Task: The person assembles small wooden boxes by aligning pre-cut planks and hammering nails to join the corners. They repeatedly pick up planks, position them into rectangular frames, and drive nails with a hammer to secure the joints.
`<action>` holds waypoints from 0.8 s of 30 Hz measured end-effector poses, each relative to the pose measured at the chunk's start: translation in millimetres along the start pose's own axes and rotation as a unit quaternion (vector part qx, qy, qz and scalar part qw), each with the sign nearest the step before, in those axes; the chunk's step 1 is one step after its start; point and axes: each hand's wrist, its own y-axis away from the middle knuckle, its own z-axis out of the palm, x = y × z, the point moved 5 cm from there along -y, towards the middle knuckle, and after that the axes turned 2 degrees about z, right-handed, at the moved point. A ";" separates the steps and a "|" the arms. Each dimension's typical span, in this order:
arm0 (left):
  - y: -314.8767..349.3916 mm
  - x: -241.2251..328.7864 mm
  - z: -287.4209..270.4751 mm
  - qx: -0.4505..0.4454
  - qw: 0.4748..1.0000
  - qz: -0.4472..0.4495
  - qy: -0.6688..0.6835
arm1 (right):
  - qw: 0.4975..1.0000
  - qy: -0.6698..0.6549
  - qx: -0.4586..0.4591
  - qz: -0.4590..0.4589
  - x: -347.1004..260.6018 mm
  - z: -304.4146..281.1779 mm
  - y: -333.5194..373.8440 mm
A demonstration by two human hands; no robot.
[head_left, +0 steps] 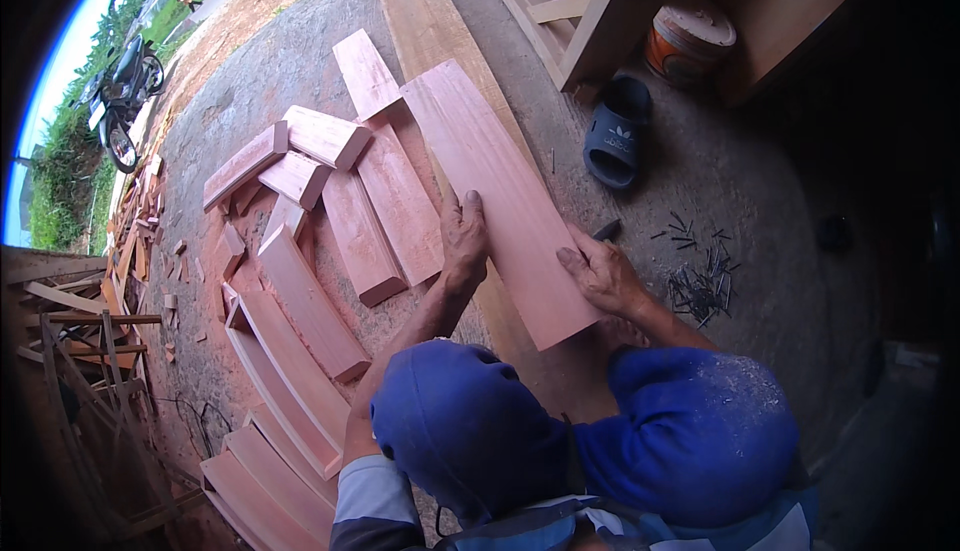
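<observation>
A long reddish wooden plank (495, 176) lies slanted on top of a longer pale beam (420, 11) on the concrete floor. My left hand (464, 238) rests on the plank's left edge near its near end, fingers curled over the edge. My right hand (602, 273) grips the plank's right edge close to the near corner. My knees in blue trousers (690, 431) fill the lower middle of the view, just below the plank's end.
Several short reddish boards (360, 221) and curved pieces (290, 371) lie piled to the left. A heap of nails (700, 286), a blue sandal (615, 136) and an orange tub (688, 39) are to the right. Wooden frames (600, 11) stand beyond, a motorcycle (125, 91) far left.
</observation>
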 end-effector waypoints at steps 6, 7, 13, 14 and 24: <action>-95.8 25.9 -28.4 0.020 0.996 0.039 -0.075 | 0.986 -0.052 0.124 -0.099 4.6 -36.1 -62.1; -105.7 29.4 -41.2 0.033 0.995 0.053 -0.072 | 0.986 -0.060 0.138 -0.069 8.6 -52.3 -56.5; -88.0 23.8 -31.1 -0.038 0.990 -0.056 -0.120 | 0.950 0.187 0.231 0.091 168.6 -98.4 66.2; -67.7 19.3 -35.1 -0.037 0.992 -0.071 -0.094 | 0.938 0.225 0.242 0.106 185.4 -95.6 88.1; -5.3 16.3 -35.6 0.039 0.984 -0.113 -0.133 | 0.930 0.228 0.248 0.149 231.9 -85.8 122.7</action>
